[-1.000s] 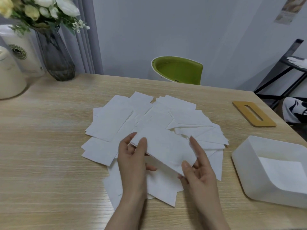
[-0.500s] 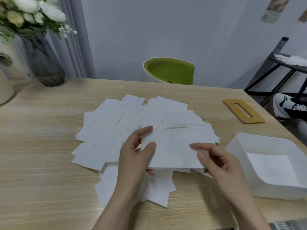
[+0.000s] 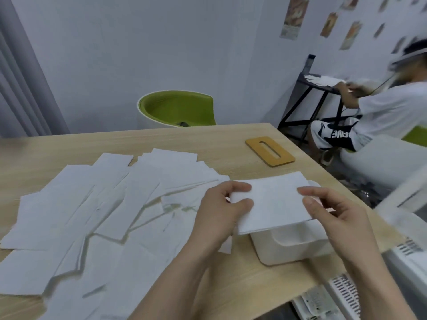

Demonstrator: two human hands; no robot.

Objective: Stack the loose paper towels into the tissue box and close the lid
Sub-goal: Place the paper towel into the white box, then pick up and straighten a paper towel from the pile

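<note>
One white paper towel is held flat over the open white tissue box. My left hand pinches its left edge and my right hand pinches its right edge. The towel covers most of the box opening, so the inside is hidden. Several loose paper towels lie spread over the wooden table to the left. The wooden lid with a slot lies flat beyond the box, near the table's right edge.
A green chair stands behind the table. A person in a white shirt sits at the right by a black rack. White slotted objects lie below the table's right front corner.
Both hands have carried the towel rightward from above the pile to above the box. The view has swung right, so the vase and flowers have left the frame.
</note>
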